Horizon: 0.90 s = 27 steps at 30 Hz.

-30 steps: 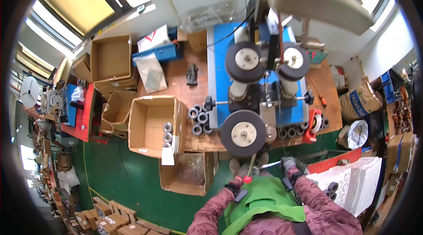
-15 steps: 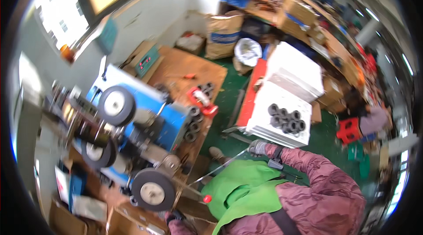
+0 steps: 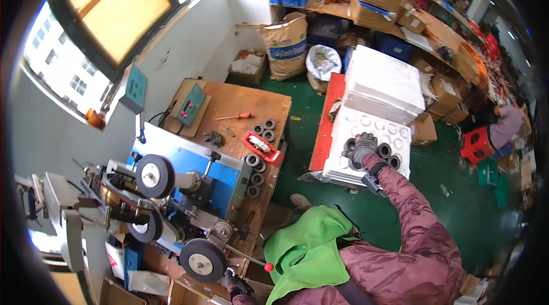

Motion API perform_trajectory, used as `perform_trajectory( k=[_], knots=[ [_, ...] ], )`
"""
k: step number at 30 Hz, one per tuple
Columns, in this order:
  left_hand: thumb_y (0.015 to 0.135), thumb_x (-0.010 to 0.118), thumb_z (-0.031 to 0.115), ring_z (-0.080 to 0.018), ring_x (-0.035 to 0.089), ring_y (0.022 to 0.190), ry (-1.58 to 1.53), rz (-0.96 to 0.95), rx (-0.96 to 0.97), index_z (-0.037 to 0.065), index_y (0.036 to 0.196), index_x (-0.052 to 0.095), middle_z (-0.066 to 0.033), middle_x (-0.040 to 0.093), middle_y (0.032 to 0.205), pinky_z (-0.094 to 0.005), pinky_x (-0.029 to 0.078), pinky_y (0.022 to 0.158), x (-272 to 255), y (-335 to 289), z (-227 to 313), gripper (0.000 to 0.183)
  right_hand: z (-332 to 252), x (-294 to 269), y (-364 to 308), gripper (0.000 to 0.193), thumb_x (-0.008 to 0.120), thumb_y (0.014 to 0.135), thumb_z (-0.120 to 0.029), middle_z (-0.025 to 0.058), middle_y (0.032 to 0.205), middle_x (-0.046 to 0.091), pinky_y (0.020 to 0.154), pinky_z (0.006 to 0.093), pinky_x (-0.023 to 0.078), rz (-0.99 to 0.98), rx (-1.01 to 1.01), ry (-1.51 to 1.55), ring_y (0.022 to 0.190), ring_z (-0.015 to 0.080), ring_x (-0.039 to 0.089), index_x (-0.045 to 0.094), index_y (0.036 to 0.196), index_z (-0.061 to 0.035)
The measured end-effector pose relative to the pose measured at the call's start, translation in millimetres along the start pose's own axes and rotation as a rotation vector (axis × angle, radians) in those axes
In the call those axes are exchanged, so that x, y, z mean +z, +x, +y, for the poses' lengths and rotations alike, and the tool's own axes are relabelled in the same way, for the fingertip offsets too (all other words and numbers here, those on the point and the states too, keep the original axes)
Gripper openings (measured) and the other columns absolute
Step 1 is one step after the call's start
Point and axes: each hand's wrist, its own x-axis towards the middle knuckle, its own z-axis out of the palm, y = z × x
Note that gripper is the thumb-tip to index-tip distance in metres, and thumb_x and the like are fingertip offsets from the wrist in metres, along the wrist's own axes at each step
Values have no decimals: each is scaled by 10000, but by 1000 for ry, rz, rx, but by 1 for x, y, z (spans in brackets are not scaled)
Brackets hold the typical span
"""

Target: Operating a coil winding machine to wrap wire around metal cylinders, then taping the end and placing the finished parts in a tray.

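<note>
Where dark grey round rings (image 3: 394,161) dot white foam (image 3: 373,126), the gloved right hand (image 3: 364,148) rests among them. Its grip is unclear.

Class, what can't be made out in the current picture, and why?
In the head view:
Right grip: exact hold on the dark rings, hidden by its own gloved back.
Left grip: too small to tell whether it holds anything.
Cardboard box below the black wheel: cut off by the lower edge.
</note>
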Motion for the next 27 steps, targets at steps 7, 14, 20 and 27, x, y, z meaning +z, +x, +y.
perform_trajectory(
  k=[7, 14, 20, 27],
  knots=[
    [745, 641, 219, -246, 585, 632, -444, 116, -239, 126, 936, 577, -49, 576, 788, -387, 492, 484, -8, -54, 36, 222, -10, 9, 26, 587, 718, 554, -507, 112, 832, 582, 805, 388, 399, 119, -204, -23, 808, 254, 539, 570, 905, -61],
    [768, 603, 156, -206, 543, 449, -1128, 243, -881, 64, 944, 591, -86, 574, 669, -309, 429, 375, -8, -145, 76, 199, -236, -56, -54, 638, 793, 500, -347, 117, 873, 558, 764, 360, 467, 23, -1182, 592, 836, 281, 565, 516, 995, -55],
    [739, 552, 74, -233, 528, 489, -1305, 233, -988, 98, 939, 533, -91, 531, 720, -336, 451, 404, 3, -208, 78, 202, -360, -59, -146, 618, 728, 525, -257, 170, 1012, 521, 819, 383, 425, 199, -1737, 531, 935, 308, 514, 516, 1072, -64],
    [778, 525, 77, -217, 505, 464, -1511, 411, -1095, 94, 918, 514, -65, 507, 666, -319, 421, 378, 14, -285, 97, 142, -409, -53, -152, 547, 638, 609, -207, 106, 1079, 513, 820, 397, 396, 424, -1774, 408, 956, 280, 491, 515, 1126, -78]
  ],
)
